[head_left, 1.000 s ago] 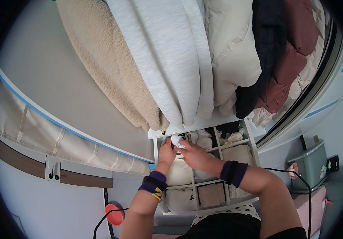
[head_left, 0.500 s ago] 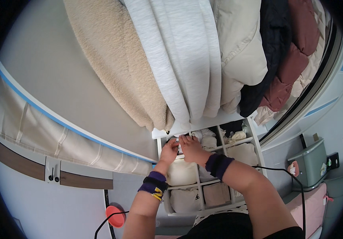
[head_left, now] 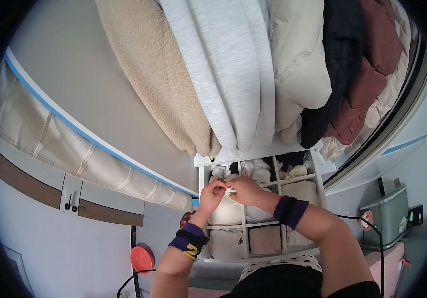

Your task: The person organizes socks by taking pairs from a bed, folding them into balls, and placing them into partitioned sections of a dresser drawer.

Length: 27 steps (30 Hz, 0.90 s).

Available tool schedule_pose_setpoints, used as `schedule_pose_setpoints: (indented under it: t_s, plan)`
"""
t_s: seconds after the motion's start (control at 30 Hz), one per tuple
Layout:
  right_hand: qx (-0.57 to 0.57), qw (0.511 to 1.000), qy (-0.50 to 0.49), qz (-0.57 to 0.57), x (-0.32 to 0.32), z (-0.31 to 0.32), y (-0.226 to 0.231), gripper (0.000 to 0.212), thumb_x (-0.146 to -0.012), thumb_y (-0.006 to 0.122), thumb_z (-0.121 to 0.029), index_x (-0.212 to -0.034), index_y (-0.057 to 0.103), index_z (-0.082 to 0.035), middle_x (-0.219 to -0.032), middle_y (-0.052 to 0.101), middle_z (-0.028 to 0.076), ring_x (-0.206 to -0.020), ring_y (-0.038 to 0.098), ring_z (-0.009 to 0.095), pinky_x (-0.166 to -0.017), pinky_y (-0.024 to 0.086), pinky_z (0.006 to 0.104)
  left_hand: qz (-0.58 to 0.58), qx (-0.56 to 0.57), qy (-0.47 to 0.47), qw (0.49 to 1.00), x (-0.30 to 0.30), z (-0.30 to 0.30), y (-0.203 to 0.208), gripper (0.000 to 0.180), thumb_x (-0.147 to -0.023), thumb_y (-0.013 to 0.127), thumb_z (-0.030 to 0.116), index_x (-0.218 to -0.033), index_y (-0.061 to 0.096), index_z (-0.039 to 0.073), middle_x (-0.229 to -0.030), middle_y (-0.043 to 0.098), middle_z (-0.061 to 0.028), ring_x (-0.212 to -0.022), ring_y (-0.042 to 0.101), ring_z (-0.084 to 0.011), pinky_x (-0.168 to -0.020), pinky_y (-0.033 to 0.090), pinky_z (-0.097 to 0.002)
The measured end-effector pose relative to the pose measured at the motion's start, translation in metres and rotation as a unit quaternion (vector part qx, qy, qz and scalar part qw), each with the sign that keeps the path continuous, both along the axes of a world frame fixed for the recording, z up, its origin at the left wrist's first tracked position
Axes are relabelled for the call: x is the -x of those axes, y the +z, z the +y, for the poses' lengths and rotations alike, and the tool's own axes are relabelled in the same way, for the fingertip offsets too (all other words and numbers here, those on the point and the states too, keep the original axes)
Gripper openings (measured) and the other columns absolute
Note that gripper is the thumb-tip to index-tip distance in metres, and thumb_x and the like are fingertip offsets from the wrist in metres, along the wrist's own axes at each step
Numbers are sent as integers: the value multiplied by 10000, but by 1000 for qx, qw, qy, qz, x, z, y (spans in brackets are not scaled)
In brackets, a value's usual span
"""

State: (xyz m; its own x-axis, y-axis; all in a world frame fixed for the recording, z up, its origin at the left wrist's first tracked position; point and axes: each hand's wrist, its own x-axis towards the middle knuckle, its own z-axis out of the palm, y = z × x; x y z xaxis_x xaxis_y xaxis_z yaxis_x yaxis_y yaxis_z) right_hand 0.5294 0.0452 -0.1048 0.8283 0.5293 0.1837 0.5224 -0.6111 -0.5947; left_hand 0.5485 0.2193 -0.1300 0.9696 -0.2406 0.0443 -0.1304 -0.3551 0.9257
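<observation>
My left hand [head_left: 213,193] is closed in a pinch over the left side of a white divided drawer [head_left: 318,191]. Close beside it, my right hand [head_left: 244,190] has its fingers bent inward, nearly meeting the left fingertips. A small white edge shows between them; whether it is a held thing or the divider, I cannot tell. Just below both hands lies a cream folded garment [head_left: 226,214] in its compartment. Behind them, the back left compartment holds crumpled white cloth [head_left: 220,171]. A grey-white garment [head_left: 257,214] sits partly under my right forearm.
Other compartments hold a beige garment [head_left: 300,192], a brownish folded garment [head_left: 265,241] and a pale one [head_left: 225,244]. Hanging low over the drawer are a fleece coat [head_left: 159,74], a pale grey garment [head_left: 223,74] and several jackets. A red bowl [head_left: 142,259] stands at left.
Both hands have drawn slightly back toward me from the back left compartment, uncovering the white cloth there. My right forearm has swung a little to the right. The view has shifted slightly.
</observation>
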Motion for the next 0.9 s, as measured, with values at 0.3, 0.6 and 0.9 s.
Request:
schedule_pose_setpoints:
  t_s: [0.3,0.6,0.9]
  plan:
    - [-131,990,49,-8,41,-45,26,205,-694,598,-156,-890,583,-101,-766,604,83,-763,577,278,-673,451,387,33,88,56,994,69,-52,53,72,-784,596,-8,-809,556,47,-887,597,-28,-841,563,-108,-780,451,-250]
    - [-163,979,119,-3,61,-78,50,83,-703,613,-158,-774,613,-115,-707,603,52,-708,568,256,-644,436,378,44,114,153,981,121,-84,68,67,-776,617,13,-782,554,35,-829,597,-19,-769,546,-75,-713,444,-209]
    - [-163,943,289,-16,91,-62,52,69,-678,649,-198,-697,615,-141,-647,587,34,-678,565,230,-637,428,350,64,216,234,946,211,-78,57,70,-790,580,-21,-842,564,24,-847,600,-25,-794,545,-84,-737,441,-214]
